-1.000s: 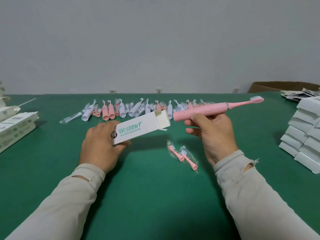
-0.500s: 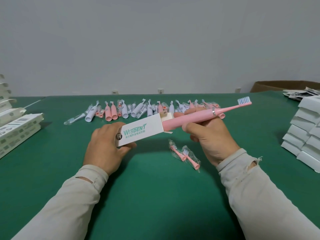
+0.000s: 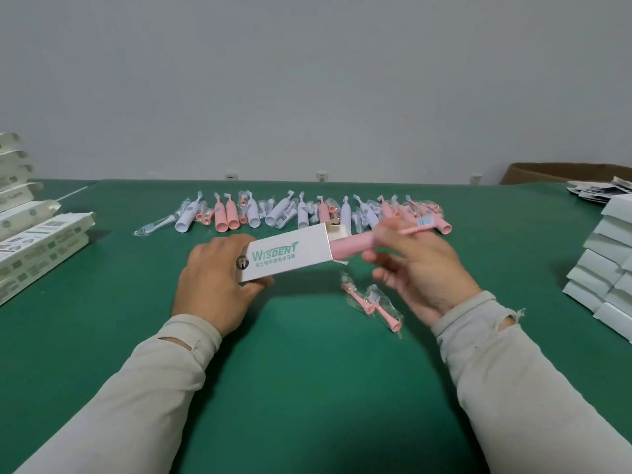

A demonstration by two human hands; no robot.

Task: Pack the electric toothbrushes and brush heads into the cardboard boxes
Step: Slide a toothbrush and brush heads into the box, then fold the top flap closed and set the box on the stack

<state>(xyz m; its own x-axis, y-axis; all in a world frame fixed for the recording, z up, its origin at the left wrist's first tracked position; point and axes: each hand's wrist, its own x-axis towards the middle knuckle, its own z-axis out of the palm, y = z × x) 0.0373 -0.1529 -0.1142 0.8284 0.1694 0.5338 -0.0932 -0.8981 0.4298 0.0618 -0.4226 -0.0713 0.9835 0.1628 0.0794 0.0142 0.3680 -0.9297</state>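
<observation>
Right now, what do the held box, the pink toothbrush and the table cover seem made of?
Box: thin white card, matte, judging by its folded end flaps. Toothbrush: likely smooth pink plastic with an even, soft sheen. Table cover: green, dull and glare-free; probably felt or cloth, weave not visible.

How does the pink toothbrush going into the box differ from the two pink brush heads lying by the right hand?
The pink toothbrush is a full handle with its head fitted, unwrapped, held by the right hand and partly inside the white box, which the left hand grips. The two brush heads are short, loose pieces, each in clear wrap, lying on the green table. Both are pink.
</observation>
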